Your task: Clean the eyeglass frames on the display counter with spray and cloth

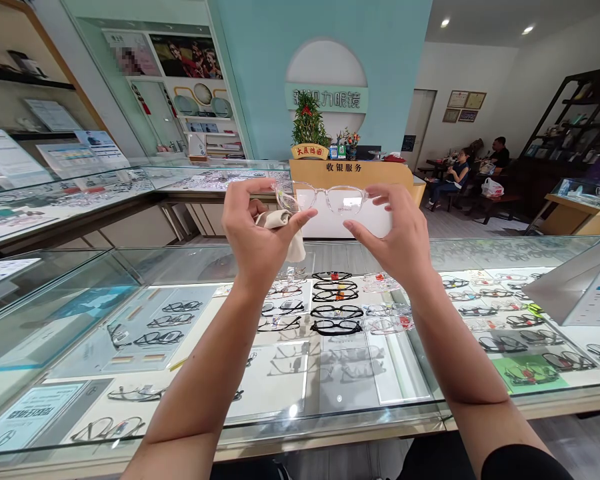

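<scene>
Above the glass counter of an optician's shop, head view

— What is in your hands?

— A pair of clear-framed glasses, held up in front of me over the rows of display frames. My left hand pinches a beige cloth onto one lens, between thumb and fingers. My right hand nips the opposite end of the frame at its fingertips.

— How is a wipe like that done well?

— As I judge it: light pressure, small circles, cloth on both faces of the lens. The right hand braces at the rim, off the glass, with everything held over the counter
</scene>
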Action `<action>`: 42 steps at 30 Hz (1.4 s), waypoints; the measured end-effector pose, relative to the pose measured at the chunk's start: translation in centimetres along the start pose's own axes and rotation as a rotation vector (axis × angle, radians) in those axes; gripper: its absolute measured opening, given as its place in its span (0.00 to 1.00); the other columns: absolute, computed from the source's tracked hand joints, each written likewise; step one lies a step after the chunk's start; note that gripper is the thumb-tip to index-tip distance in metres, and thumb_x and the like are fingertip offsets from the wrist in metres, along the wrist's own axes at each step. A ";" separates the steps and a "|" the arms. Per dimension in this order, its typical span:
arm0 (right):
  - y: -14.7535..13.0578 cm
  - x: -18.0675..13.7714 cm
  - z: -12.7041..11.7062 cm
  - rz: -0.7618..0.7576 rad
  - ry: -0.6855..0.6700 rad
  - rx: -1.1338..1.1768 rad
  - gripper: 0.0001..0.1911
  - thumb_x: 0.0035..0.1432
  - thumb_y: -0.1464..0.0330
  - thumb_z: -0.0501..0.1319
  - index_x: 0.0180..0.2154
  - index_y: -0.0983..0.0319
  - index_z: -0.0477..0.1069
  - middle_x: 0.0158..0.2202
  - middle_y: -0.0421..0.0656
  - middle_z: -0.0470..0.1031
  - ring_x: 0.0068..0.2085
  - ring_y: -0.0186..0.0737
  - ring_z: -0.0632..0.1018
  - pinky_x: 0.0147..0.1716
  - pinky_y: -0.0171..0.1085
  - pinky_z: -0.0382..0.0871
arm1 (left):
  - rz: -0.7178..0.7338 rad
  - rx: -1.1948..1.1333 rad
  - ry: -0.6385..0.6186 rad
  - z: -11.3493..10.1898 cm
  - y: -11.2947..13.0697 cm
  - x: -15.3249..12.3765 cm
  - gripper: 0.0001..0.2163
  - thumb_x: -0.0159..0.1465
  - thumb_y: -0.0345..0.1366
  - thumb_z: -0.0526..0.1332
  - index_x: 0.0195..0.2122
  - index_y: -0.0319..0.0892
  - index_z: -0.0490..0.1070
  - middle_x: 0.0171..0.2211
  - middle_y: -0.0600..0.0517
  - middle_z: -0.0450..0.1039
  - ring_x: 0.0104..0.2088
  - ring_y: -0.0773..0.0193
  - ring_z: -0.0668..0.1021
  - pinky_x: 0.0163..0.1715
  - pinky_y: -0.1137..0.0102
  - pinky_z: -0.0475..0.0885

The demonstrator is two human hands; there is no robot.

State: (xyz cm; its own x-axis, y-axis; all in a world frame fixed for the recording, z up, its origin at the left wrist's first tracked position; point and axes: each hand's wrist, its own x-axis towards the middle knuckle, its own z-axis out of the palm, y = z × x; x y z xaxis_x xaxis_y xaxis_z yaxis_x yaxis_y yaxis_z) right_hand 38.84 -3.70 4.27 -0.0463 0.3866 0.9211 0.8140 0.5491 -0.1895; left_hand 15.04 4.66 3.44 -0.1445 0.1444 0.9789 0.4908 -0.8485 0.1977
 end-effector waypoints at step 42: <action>-0.3 0.1 -0.1 -0.003 0.020 -0.007 0.19 0.72 0.55 0.69 0.58 0.52 0.71 0.55 0.50 0.82 0.50 0.53 0.84 0.47 0.52 0.81 | 0.010 -0.009 -0.021 0.1 0.1 -0.3 0.32 0.58 0.61 0.79 0.54 0.49 0.75 0.50 0.49 0.77 0.29 0.67 0.72 0.27 0.63 0.70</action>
State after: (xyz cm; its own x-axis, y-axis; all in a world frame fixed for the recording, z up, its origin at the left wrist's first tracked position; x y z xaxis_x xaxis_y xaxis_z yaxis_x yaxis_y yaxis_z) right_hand 38.67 -3.91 4.44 -0.0369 0.3702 0.9282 0.8177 0.5452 -0.1849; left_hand 15.21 4.63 3.13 -0.1215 0.1460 0.9818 0.4843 -0.8547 0.1870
